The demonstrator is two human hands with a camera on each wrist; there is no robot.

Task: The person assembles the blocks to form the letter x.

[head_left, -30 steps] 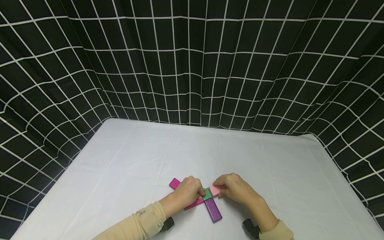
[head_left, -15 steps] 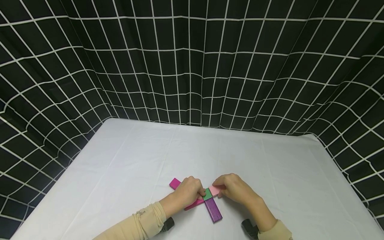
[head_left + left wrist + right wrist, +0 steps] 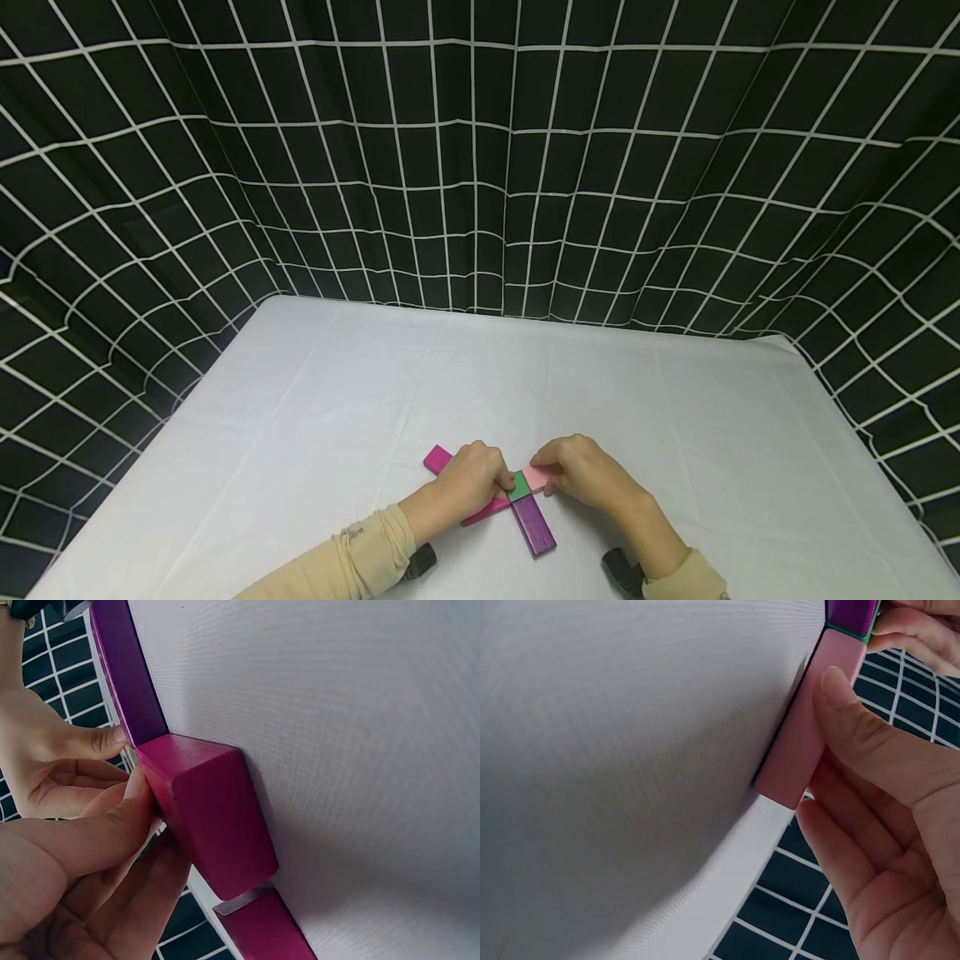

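A green block forms the middle of an arrangement lying on the white cloth. Touching it are a light pink block, a purple block and a magenta block. My left hand pinches the green block, its thumb close beside the magenta block; its other fingertips are partly hidden. On the right, my right hand grips the light pink block between thumb and fingers, with the thumb lying along its side.
Another magenta block pokes out beyond my left hand, which hides part of it. White cloth covers the table. Black curtains with a white grid hang behind it and at both sides. Dark wrist devices sit under the forearms.
My right forearm has shifted very slightly left. Both hands keep their hold, and the blocks stay practically in place.
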